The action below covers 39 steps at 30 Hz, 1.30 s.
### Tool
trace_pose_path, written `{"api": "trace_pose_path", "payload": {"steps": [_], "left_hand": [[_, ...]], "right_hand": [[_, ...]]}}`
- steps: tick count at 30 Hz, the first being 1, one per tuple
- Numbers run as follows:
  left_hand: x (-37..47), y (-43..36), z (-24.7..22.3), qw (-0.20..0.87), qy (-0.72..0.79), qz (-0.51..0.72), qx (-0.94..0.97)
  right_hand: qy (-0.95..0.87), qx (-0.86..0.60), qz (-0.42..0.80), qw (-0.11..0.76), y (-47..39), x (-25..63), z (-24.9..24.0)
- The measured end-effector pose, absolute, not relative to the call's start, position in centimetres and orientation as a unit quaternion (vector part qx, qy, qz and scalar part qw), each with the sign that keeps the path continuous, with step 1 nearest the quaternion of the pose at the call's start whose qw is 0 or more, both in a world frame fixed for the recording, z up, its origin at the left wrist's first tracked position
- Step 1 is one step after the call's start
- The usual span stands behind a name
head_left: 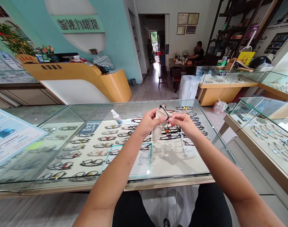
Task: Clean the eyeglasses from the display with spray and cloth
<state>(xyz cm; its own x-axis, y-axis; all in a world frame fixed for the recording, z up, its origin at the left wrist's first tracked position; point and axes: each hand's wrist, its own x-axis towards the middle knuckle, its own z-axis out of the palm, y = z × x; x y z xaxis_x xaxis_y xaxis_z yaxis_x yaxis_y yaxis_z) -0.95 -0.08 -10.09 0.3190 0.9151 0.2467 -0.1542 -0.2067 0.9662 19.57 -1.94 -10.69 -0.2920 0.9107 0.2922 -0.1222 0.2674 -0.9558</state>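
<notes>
Above the glass display case, my left hand (pixel 150 121) is closed on a beige cleaning cloth (pixel 157 133), which hangs down below the fingers. A pair of dark-framed eyeglasses (pixel 163 107) shows at the top of the cloth, partly wrapped by it. With fingertips pinched, my right hand (pixel 181 121) grips the glasses' dark frame close to the left thumb. How much of the lenses the cloth covers is hidden. A white spray bottle (pixel 116 117) stands upright on the glass, left of my hands.
Rows of eyeglasses (pixel 107 138) lie inside the glass case (pixel 167 162) beneath my arms. A blue-and-white printed sheet (pixel 14 135) juts in at left. More display cases (pixel 264 126) stand at right. Beyond are a yellow counter (pixel 115 83), a wrapped suitcase (pixel 188 86) and a seated person (pixel 199 52).
</notes>
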Motion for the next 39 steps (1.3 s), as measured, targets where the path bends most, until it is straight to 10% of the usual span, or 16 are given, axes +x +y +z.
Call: {"api": "trace_pose_path", "payload": {"steps": [39], "left_hand": [[0.8, -1.3, -10.5, 0.463, 0.339, 0.589, 0.569]], "right_hand": [[-0.654, -0.283, 0.543, 0.443, -2.4, 19.5, -10.4]]}}
